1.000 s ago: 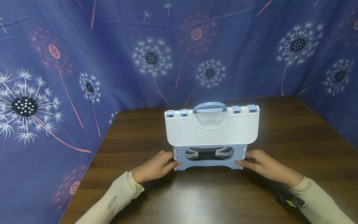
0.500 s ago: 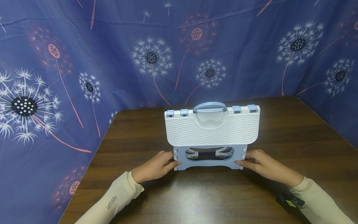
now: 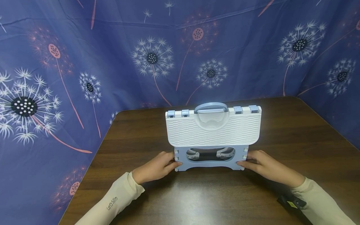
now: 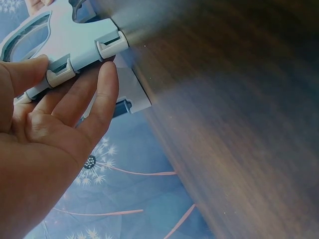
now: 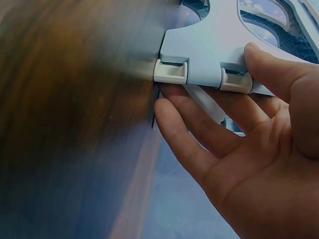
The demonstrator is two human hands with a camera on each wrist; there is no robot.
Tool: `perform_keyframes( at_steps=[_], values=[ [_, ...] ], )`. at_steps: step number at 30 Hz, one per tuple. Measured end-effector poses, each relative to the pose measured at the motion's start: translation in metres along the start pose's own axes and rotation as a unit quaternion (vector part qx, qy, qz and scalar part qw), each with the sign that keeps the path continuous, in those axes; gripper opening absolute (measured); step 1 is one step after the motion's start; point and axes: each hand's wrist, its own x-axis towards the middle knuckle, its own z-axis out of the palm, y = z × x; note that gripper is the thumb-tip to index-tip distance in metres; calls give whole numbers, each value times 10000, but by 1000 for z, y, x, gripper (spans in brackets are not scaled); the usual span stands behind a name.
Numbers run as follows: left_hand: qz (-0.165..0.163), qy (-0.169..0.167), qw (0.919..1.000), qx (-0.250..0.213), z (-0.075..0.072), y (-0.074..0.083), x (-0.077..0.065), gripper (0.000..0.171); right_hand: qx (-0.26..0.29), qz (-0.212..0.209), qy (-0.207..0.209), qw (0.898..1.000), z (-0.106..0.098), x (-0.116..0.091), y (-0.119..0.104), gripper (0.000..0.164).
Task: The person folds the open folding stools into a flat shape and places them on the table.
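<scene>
A white and light-blue folding step stool (image 3: 213, 134) stands upright on the table, its textured white top half facing me and a blue carry handle (image 3: 211, 107) arching along the upper edge. Below the top is a blue leg panel (image 3: 208, 164) with an oval cutout. My left hand (image 3: 157, 166) pinches this panel's left edge, thumb in front and fingers behind. At the opposite edge, my right hand (image 3: 262, 165) holds the panel the same way. Both wrist views show the thumb on the blue panel near the white hinge clips (image 5: 170, 72), with the other fingers behind it.
The stool stands on a dark brown wooden table (image 3: 135, 134). Behind and at both sides hangs a blue curtain (image 3: 118, 62) printed with dandelions. A black strap (image 3: 292, 201) is on the right forearm.
</scene>
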Motion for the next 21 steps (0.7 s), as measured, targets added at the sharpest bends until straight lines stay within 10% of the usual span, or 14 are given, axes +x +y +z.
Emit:
perform_keyframes(
  at_steps=[21],
  values=[
    [-73,-4,10000,12,-1,2,0,8,-33,-35,14,10000,0,0,0,10]
  ],
)
